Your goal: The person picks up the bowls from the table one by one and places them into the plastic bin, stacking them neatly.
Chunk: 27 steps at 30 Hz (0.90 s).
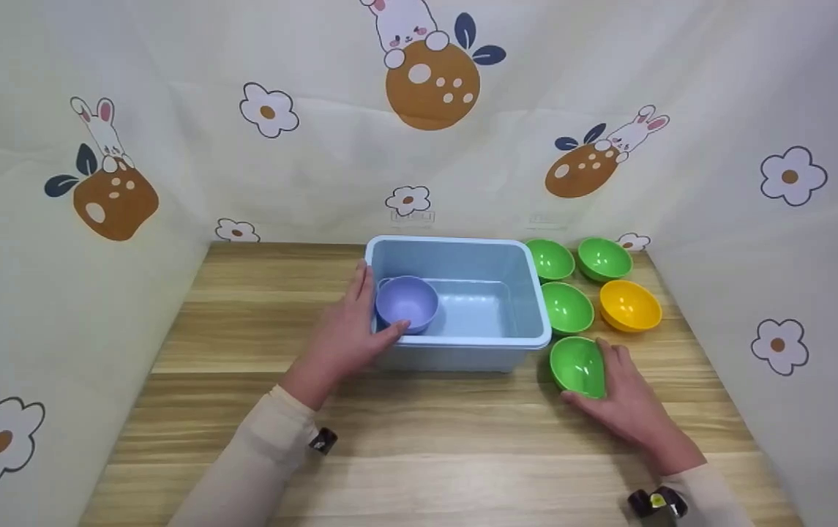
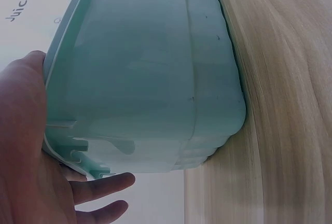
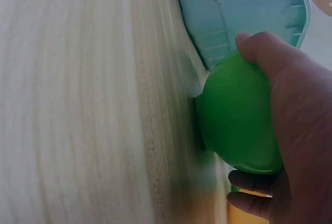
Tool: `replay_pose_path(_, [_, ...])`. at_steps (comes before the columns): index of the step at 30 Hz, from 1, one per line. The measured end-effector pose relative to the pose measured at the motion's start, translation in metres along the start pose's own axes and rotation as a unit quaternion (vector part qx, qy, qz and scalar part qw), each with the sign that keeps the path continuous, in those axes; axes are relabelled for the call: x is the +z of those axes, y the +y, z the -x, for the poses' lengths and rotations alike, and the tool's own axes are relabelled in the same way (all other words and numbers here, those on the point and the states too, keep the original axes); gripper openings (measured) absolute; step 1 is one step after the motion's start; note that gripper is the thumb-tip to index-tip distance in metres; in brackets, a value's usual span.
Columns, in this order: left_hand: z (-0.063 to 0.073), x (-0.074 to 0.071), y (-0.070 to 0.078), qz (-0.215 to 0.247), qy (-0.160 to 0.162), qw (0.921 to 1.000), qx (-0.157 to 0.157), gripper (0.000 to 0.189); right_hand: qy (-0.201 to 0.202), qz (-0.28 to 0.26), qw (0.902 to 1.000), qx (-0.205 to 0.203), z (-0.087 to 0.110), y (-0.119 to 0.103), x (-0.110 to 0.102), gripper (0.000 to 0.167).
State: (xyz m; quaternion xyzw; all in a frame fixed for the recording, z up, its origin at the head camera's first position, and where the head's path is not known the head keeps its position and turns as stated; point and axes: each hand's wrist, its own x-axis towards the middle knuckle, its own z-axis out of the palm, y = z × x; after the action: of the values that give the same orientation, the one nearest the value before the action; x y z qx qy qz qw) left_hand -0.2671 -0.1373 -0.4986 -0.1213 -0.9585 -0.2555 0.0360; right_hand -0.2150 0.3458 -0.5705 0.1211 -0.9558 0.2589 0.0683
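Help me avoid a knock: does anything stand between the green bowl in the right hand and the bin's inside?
Yes, the wall of the blue bin, at its near right corner; nothing else visible blocks the held green bowl.

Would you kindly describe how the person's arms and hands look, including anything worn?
The left sleeve and right sleeve are pale cream. The left hand and right hand are gloveless. Small black devices sit at both wrists; the right device shows a yellowish spot.

4 green bowls [image 1: 604, 258] and 1 orange bowl [image 1: 629, 307] are gleaming like glossy plastic; the purple bowl [image 1: 408, 300] and blue bin [image 1: 455, 359] are showing smooth plastic, the tabletop [image 1: 448, 454] wood grain, the backdrop [image 1: 323, 168] matt cloth.
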Motion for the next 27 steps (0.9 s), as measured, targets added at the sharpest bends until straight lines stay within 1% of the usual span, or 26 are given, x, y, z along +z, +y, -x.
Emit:
replay_pose_path(4, [0.0, 0.0, 0.001, 0.002, 0.002, 1.0, 0.001, 0.121, -0.016, -0.004, 0.9998, 0.008, -0.001, -0.004, -0.009, 0.117])
replay_pose_path(7, [0.0, 0.0, 0.001, 0.003, 0.003, 1.0, 0.002, 0.121, -0.024, -0.01, 0.9996, 0.007, -0.003, -0.007, -0.018, 0.113])
replay_pose_path(11, [0.0, 0.0, 0.002, -0.001, 0.002, 1.0, 0.001, 0.122, -0.018, -0.032, 0.9993, -0.01, -0.008, -0.009, -0.029, 0.107])
replay_pose_path(14, [0.0, 0.0, 0.001, -0.006, 0.002, 1.0, 0.002, 0.122, -0.011, -0.045, 0.9988, -0.019, -0.011, -0.011, -0.036, 0.108])
replay_pose_path(16, [0.0, 0.0, 0.001, -0.008, 0.002, 1.0, 0.002, 0.122, -0.011, -0.044, 0.9989, -0.014, -0.013, -0.013, -0.04, 0.108])
replay_pose_path(20, [0.0, -0.001, 0.001, -0.005, 0.002, 1.0, 0.003, 0.122, -0.016, -0.039, 0.9991, 0.01, -0.014, -0.019, -0.05, 0.111])
replay_pose_path(22, [0.0, -0.001, 0.001, -0.004, 0.002, 1.0, 0.003, 0.121, -0.016, -0.045, 0.9987, 0.02, -0.015, -0.022, -0.055, 0.112])
replay_pose_path(27, [0.0, -0.001, 0.002, -0.004, -0.002, 1.0, 0.001, 0.121, -0.008, -0.058, 0.9979, 0.029, -0.022, -0.026, -0.065, 0.113])
